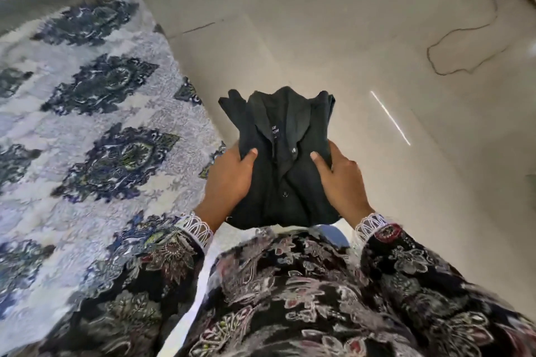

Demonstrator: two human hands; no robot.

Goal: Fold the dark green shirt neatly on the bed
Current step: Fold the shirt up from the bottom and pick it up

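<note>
Head view. The dark green shirt [282, 159], folded into a compact bundle with collar, neck label and two front buttons facing up, is held in the air at the centre of the frame, over the grey tiled floor [362, 38] — not resting on the bed [87, 124], whose blue-and-white patterned cover fills the 9 o'clock side. The left hand [232, 180] grips the bundle's edge at 9 o'clock, thumb curled over the top, remaining fingers hidden beneath. The right hand [340, 182] grips the edge at 3 o'clock likewise, thumb pressed on the front cloth. Floral sleeves with white lace cuffs enter from 6 o'clock. A thin dark cord [464, 35] lies looped on the floor toward 2 o'clock.
</note>
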